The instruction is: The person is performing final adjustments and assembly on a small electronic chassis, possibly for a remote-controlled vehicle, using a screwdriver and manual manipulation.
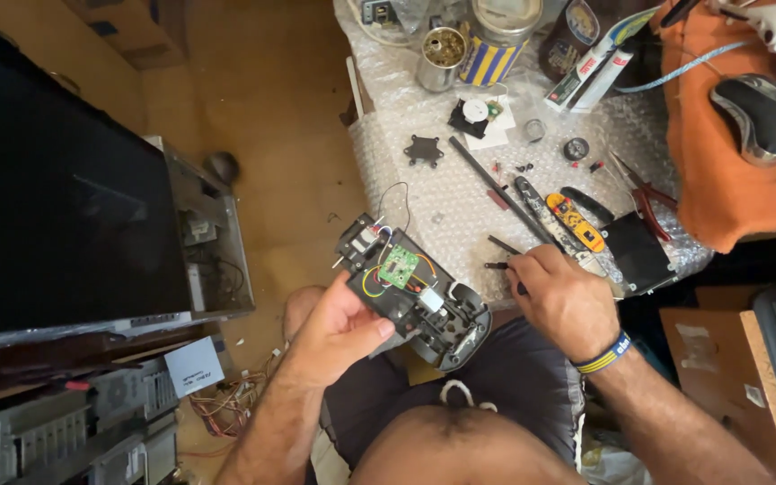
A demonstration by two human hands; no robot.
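Two bare hands are at work over the person's lap. The left hand (339, 328) grips an opened toy car chassis (413, 292) from below, thumb pressed on its black underside, holding it tilted in the air just off the table edge. A small green circuit board (399, 266) sits in the middle of the chassis, with thin coloured wires looping around it. The right hand (563, 296) rests at the edge of the bubble-wrap-covered table (424, 193), fingers curled and pinching a small dark screwdriver (499, 265). Just beyond that hand lie a yellow-and-black tool (577, 223), red-handled pliers (647, 196) and a long dark rod (496, 189). A computer mouse (761, 112) sits on orange cloth (720, 189) well apart to the right.
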